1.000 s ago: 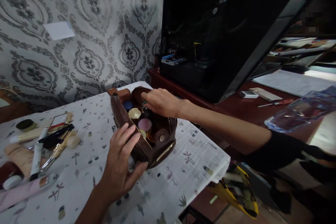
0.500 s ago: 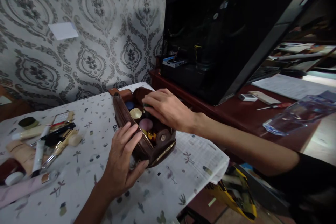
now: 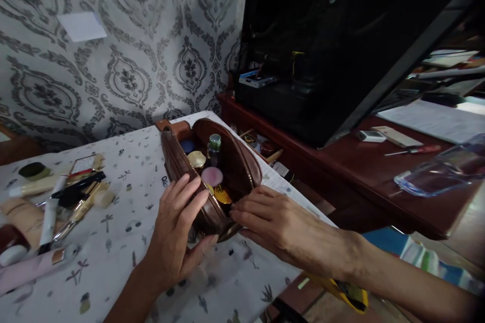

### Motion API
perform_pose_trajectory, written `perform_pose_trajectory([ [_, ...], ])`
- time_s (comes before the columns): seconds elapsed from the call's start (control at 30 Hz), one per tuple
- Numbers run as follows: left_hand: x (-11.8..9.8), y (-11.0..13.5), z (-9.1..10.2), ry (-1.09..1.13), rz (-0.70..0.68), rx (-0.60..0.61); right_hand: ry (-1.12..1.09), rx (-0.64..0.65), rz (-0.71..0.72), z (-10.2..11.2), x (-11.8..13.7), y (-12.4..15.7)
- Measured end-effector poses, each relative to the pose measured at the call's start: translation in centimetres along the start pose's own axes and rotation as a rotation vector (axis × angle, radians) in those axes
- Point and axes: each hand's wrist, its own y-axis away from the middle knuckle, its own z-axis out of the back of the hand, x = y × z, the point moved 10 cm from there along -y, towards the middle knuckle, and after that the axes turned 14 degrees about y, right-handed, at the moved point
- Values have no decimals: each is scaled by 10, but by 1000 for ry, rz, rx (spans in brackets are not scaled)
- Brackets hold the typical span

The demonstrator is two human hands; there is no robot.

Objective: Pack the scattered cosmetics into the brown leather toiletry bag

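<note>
An unzipped brown leather bag (image 3: 178,154) stands on the patterned tablecloth with its mouth facing up. Inside it are a small green-capped bottle (image 3: 214,147), a gold round lid (image 3: 197,159), a pink round item (image 3: 212,176), a blue item (image 3: 187,146) and a shiny yellow item (image 3: 223,195). My left hand (image 3: 180,224) grips the near left side, fingers over the zipped rim and thumb low on the front. At the near right corner, my right hand (image 3: 278,219) has its fingers curled on the bag's edge; the fingertips are partly hidden.
Make-up brushes (image 3: 78,212), tubes (image 3: 49,222) and a dark round jar (image 3: 34,170) lie on the left of the table. A large black screen (image 3: 322,50) rises on a red-brown desk (image 3: 379,176) at right, with a screwdriver (image 3: 415,150) on it. An opened drawer (image 3: 265,149) sits below.
My right hand has come out of the bag's inside and moved down to its near right corner. The green-capped bottle now shows standing in the bag. My left hand stays on the side.
</note>
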Motion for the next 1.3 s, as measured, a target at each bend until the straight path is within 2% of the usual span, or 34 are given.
perform_pose_trajectory([
  [0.27,1,3,0,-32,-11,-1,-39,-116,-13,3,-3,1],
  [0.5,1,3,1,-50,-16,3,-94,-263,-68,15,-5,8],
  [0.77,-6,3,11,-50,-119,-31,-152,-482,-142,24,10,20],
  [0.93,-7,3,16,-42,-135,-65,-135,-616,-151,26,21,27],
  [1.07,-7,2,17,-44,-148,-85,-156,-634,-165,25,23,32],
  [1.3,-5,-1,11,-66,-137,-46,-202,-609,-171,18,21,38],
])
